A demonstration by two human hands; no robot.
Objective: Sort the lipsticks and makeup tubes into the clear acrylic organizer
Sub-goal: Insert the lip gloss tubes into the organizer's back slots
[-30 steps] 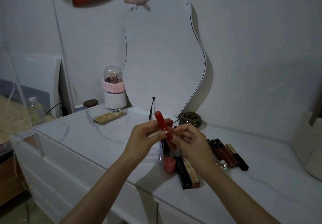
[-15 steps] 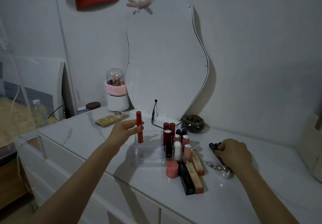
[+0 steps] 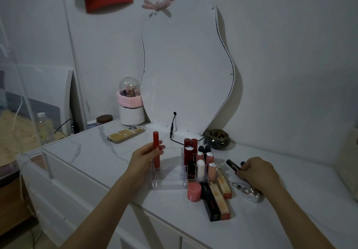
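Observation:
My left hand [image 3: 144, 156] grips a tall red tube [image 3: 156, 151] upright, its lower end inside the large left compartment of the clear acrylic organizer [image 3: 168, 183]. Several lipsticks and tubes [image 3: 201, 161] stand in the organizer's small right compartments. To the right, my right hand [image 3: 257, 173] is closed on a dark tube [image 3: 232, 165] lying on the dresser top. Flat in front of the organizer lie a black tube [image 3: 210, 204], two orange-gold tubes [image 3: 219, 198], and a short pink cylinder [image 3: 194, 191] stands beside them.
A wavy mirror [image 3: 186, 70] leans on the wall behind, with a black cable [image 3: 172, 130] at its base. A phone [image 3: 126, 134], a brush holder [image 3: 130, 104], a dark round bowl [image 3: 217, 141] and a clear keyring charm [image 3: 249, 192] sit on the white dresser [image 3: 96, 157].
My hands parted: the left carried the red tube left and down into the organizer's big compartment. The right went out to the dark tubes on the right and lifted one end of a tube.

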